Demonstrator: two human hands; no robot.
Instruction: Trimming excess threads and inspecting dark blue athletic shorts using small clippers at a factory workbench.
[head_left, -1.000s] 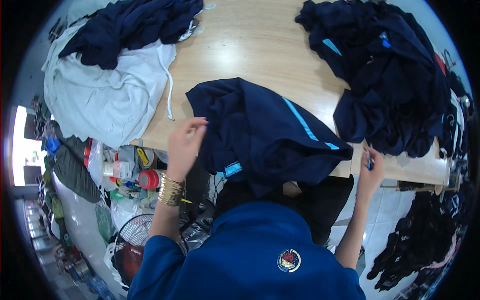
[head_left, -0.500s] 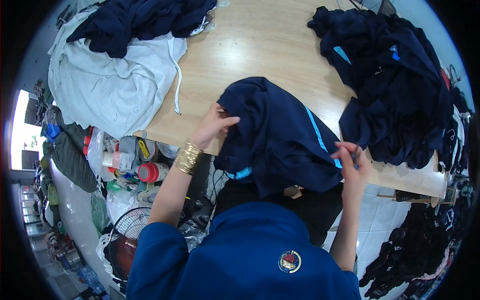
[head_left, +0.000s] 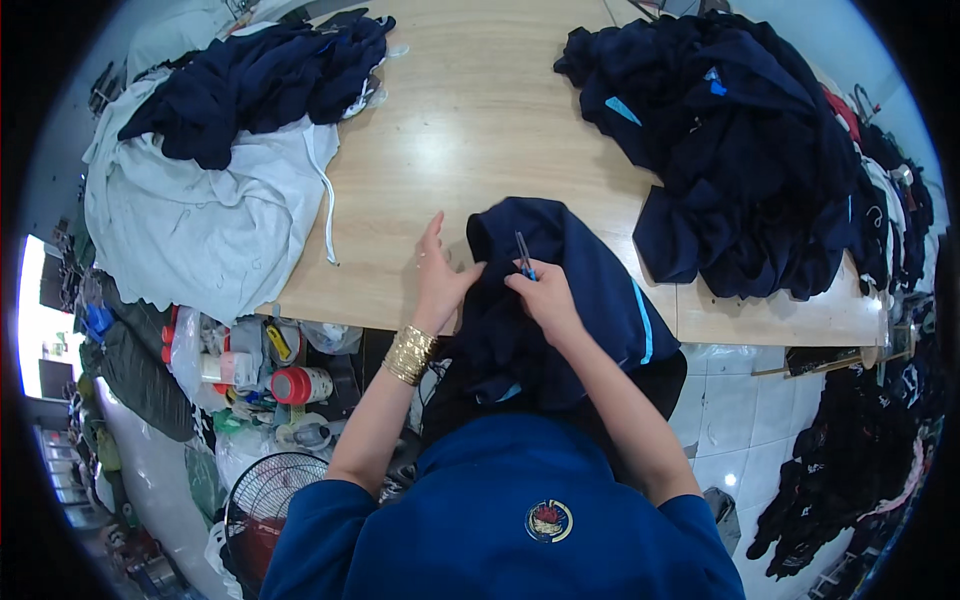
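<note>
In the head view, the navy garment (head_left: 595,260) lies across the near edge of the bench (head_left: 470,110), about midway along it; its upper part rests on the wood and its lower folds drop over the edge toward the lap, which probably keeps the working portion close to the body; a light-blue stripe (head_left: 642,320) runs down its right side.

The right hand (head_left: 545,295) is closed around a pair of snips (head_left: 523,252), blades pointing toward the far edge, perhaps so that the tips stay clear of the fingers; hand and tool are over the cloth, the garment spreading out to the right of the grip and below it; the left hand (head_left: 440,285) stands wide, fingers spread and thumb reaching to the garment's left border; whether the thumb presses the cloth I cannot tell.

Along the left edge lies a pale grey cloth (head_left: 200,220), with dark clothing (head_left: 270,85) heaped over it toward the far left corner; a dark pile (head_left: 730,160) covers the right edge; both sit apart from the garment, seemingly leaving the middle for handling.
</note>
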